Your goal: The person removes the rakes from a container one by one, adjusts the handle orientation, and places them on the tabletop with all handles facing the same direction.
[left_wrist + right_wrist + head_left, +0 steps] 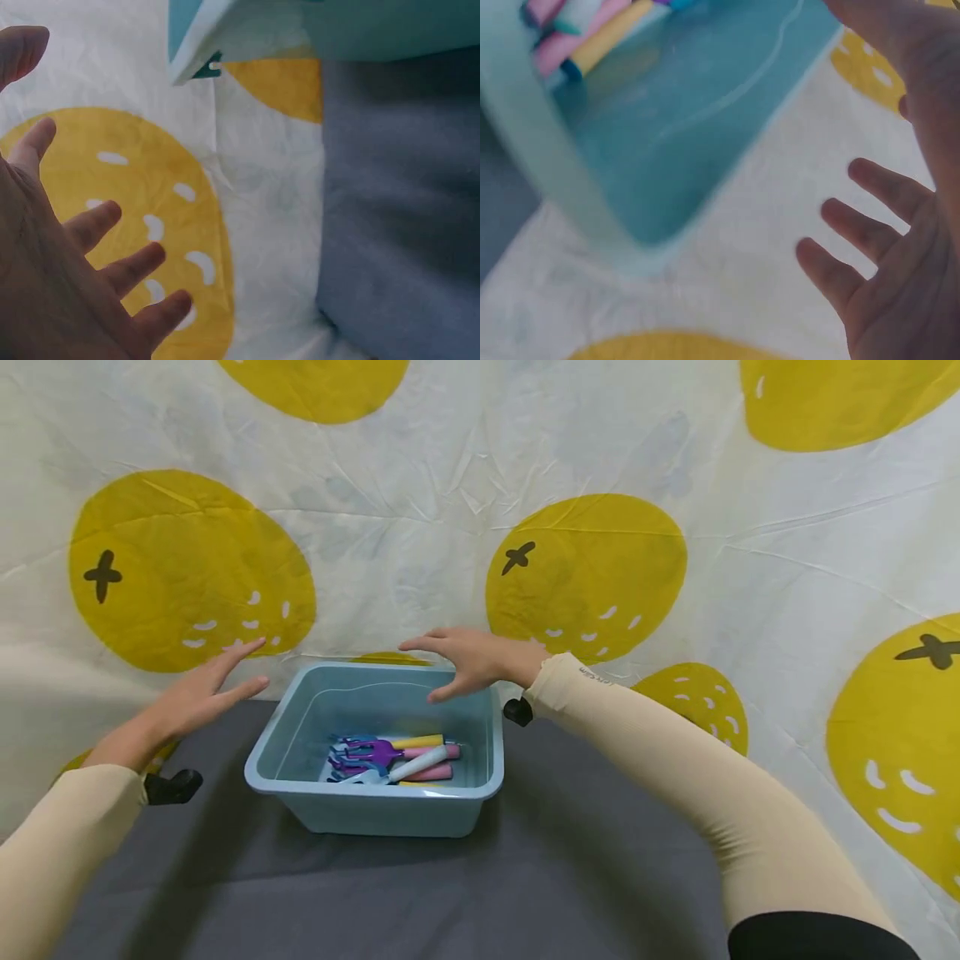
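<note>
A light blue plastic tub (375, 814) stands on the dark grey cloth. Inside lie several small hand tools; a purple hand rake (378, 752) and a pale blue tool (420, 763) show on top, among pink and yellow handles. My left hand (197, 697) is held in the air left of the tub, thumb and fingers spread, holding nothing. Over the tub's back right corner hovers my right hand (480, 658), its fingers also spread and free of any object. In the right wrist view, the fingers (855, 232) show beside the tub's rim (547, 142).
Grey cloth (600, 860) covers the surface around the tub. Behind it hangs a white sheet (405, 468) with large yellow fruit prints, close to the tub's back rim. Black wrist devices (172, 787) sit at both cuffs.
</note>
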Demonstrator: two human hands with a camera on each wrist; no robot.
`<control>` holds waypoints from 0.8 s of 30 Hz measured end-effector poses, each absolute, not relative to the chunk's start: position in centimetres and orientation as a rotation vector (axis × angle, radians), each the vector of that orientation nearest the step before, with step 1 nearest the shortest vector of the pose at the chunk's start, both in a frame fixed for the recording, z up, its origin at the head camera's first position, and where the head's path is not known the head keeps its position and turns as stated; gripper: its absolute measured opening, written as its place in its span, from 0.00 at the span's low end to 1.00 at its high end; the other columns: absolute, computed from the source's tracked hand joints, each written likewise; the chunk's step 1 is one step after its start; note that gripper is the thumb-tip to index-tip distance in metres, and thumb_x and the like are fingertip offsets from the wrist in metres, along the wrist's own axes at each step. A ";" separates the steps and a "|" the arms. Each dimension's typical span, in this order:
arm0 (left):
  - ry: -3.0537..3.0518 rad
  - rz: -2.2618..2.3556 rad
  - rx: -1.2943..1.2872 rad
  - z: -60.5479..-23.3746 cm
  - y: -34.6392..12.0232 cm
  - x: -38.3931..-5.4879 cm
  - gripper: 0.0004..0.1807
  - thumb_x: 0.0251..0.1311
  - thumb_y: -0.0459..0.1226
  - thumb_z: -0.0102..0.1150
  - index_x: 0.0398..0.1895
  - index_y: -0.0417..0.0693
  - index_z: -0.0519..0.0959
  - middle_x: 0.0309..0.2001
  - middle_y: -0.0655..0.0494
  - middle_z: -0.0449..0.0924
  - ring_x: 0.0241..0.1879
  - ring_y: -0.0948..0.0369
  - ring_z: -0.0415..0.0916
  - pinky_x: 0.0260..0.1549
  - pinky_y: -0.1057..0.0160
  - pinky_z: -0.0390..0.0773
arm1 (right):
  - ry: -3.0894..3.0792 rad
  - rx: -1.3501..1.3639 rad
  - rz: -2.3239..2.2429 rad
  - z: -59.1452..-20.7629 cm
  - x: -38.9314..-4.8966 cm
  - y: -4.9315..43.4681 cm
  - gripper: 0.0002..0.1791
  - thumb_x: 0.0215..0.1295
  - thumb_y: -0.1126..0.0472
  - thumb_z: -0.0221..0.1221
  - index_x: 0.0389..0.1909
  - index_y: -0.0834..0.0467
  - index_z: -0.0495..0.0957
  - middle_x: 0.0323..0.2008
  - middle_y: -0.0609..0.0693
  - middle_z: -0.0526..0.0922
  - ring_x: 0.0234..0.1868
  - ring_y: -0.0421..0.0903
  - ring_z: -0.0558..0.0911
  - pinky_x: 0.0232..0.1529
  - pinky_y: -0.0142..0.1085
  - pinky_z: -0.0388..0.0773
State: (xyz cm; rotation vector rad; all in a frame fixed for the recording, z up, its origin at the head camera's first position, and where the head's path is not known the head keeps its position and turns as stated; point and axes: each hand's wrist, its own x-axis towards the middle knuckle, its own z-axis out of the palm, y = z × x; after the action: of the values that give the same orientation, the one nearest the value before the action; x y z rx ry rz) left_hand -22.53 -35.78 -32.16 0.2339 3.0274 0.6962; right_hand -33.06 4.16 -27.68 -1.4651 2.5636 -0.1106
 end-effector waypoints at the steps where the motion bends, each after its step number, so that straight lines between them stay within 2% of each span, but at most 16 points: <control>1: 3.019 0.716 0.240 -32.4 -35.8 -22.5 0.45 0.75 0.59 0.45 0.85 0.54 0.39 0.81 0.33 0.38 0.75 0.28 0.43 0.63 0.21 0.47 | 2.549 -1.460 -0.087 -28.0 -32.9 3.6 0.48 0.65 0.40 0.66 0.82 0.42 0.53 0.77 0.52 0.61 0.74 0.52 0.64 0.72 0.50 0.64; 6: 2.935 0.847 0.200 -33.9 -35.7 -21.9 0.45 0.75 0.60 0.44 0.85 0.58 0.36 0.81 0.34 0.40 0.69 0.24 0.55 0.58 0.20 0.55 | 2.430 -1.443 -0.030 -29.9 -32.6 0.7 0.43 0.67 0.42 0.65 0.80 0.43 0.58 0.75 0.50 0.66 0.71 0.50 0.69 0.70 0.48 0.66; 11: 2.791 1.059 0.183 -35.7 -35.1 -21.1 0.44 0.76 0.58 0.44 0.84 0.65 0.34 0.81 0.34 0.39 0.72 0.26 0.51 0.54 0.21 0.64 | 2.330 -1.401 -0.004 -32.5 -32.8 -1.1 0.38 0.70 0.47 0.65 0.78 0.42 0.61 0.69 0.51 0.73 0.65 0.48 0.76 0.65 0.43 0.73; 16: 2.612 1.306 0.225 -37.5 -34.3 -20.7 0.41 0.79 0.54 0.42 0.84 0.65 0.34 0.79 0.29 0.39 0.68 0.24 0.57 0.46 0.27 0.75 | 2.292 -1.279 0.019 -35.0 -33.1 -1.3 0.37 0.70 0.51 0.65 0.76 0.42 0.63 0.61 0.54 0.78 0.59 0.48 0.77 0.55 0.40 0.79; 18: 2.573 1.357 0.216 -38.1 -34.1 -20.7 0.41 0.78 0.55 0.42 0.84 0.66 0.34 0.79 0.29 0.40 0.66 0.24 0.61 0.44 0.28 0.77 | 2.302 -1.249 0.036 -35.9 -33.3 -1.2 0.36 0.69 0.52 0.66 0.76 0.43 0.64 0.57 0.52 0.80 0.54 0.46 0.78 0.50 0.37 0.80; 21: 2.516 1.419 0.186 -39.1 -33.7 -20.7 0.41 0.77 0.57 0.42 0.84 0.68 0.34 0.80 0.32 0.40 0.67 0.23 0.60 0.42 0.31 0.79 | 2.321 -1.225 0.073 -37.0 -33.7 -1.0 0.33 0.69 0.52 0.66 0.74 0.43 0.67 0.49 0.48 0.80 0.47 0.44 0.78 0.45 0.34 0.80; 24: 2.450 1.491 0.165 -40.0 -33.4 -20.6 0.42 0.76 0.57 0.42 0.84 0.68 0.34 0.81 0.34 0.37 0.67 0.25 0.59 0.40 0.32 0.80 | 2.328 -1.186 0.093 -37.7 -33.8 -0.8 0.31 0.69 0.55 0.66 0.72 0.43 0.70 0.48 0.47 0.80 0.46 0.44 0.78 0.45 0.34 0.79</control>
State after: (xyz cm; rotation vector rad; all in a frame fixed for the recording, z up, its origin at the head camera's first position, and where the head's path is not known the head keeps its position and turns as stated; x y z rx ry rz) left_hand -20.60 -33.38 -39.99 0.1649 2.4503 1.4914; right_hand -33.77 -0.82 -37.69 -1.1855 2.3281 0.0929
